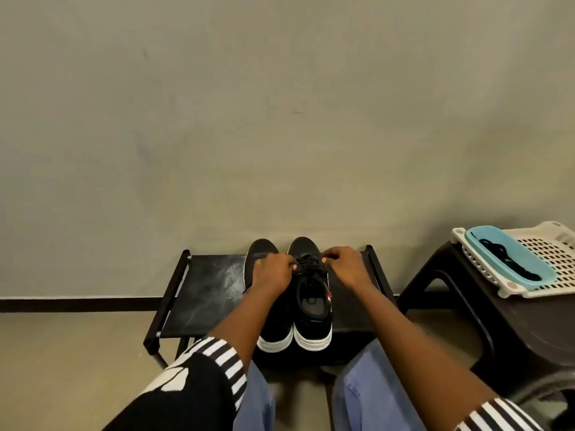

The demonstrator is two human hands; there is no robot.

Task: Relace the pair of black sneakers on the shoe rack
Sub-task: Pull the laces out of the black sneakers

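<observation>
Hands (273, 272) (345, 269) on laces (306, 263), sneaker heels (312, 335) at rack edge (199, 332)

left sneaker (261, 248): mostly behind left hand (273, 272) | basket (553, 253): cut by right edge | lace (306, 263): ends hidden in grips

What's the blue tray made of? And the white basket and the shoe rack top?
Blue tray: probably plastic, smooth, with a rounded moulded rim. White basket: likely plastic too, given its moulded grid holes. Shoe rack top: maybe matte dark fabric or sheet, dusty-scuffed.
</observation>
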